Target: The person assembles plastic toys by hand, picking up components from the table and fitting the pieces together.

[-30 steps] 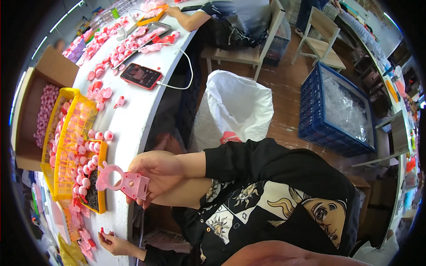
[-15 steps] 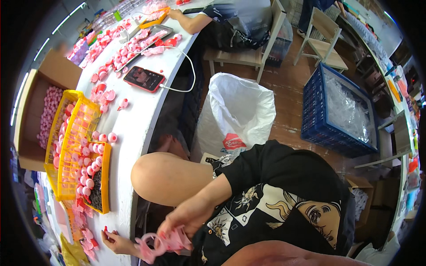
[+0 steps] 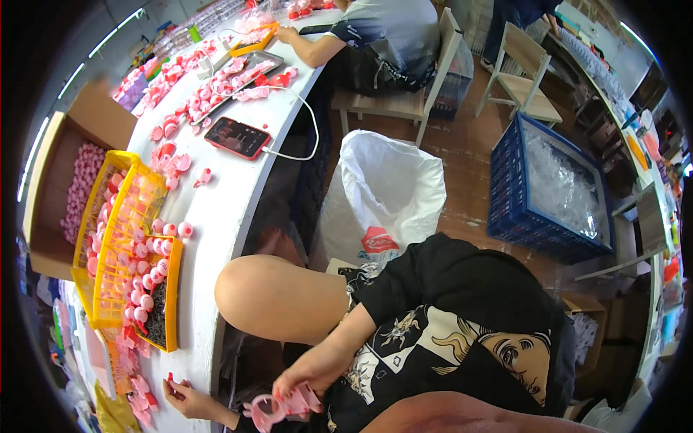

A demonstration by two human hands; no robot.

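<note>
My right hand [image 3: 310, 368] is closed on a pink plastic part with a ring-shaped end [image 3: 268, 413], held over my lap beside the table edge. At the near edge of the white table, my left hand [image 3: 189, 399] pinches a small red piece [image 3: 170, 377] between its fingertips. Beyond it stands a yellow tray [image 3: 172, 317] holding small dark pieces, with pink-and-white balls [image 3: 146, 281] heaped along its side. A yellow basket [image 3: 108, 303] of pink parts leans next to it. Loose pink and red parts [image 3: 141, 404] lie left of my left hand.
A cardboard box [image 3: 43, 238] of small pink pieces stands at the left. Farther along the table lie a charging phone [image 3: 237, 138] and a dark tray [image 3: 268, 60] of parts, near a seated co-worker [image 3: 382, 43]. A white sack [image 3: 382, 195] and a blue crate [image 3: 530, 202] stand on the floor.
My right hand has moved slightly to the right with the pink part, away from the table edge. My left hand stays in almost the same place, its fingers still pinching the red piece.
</note>
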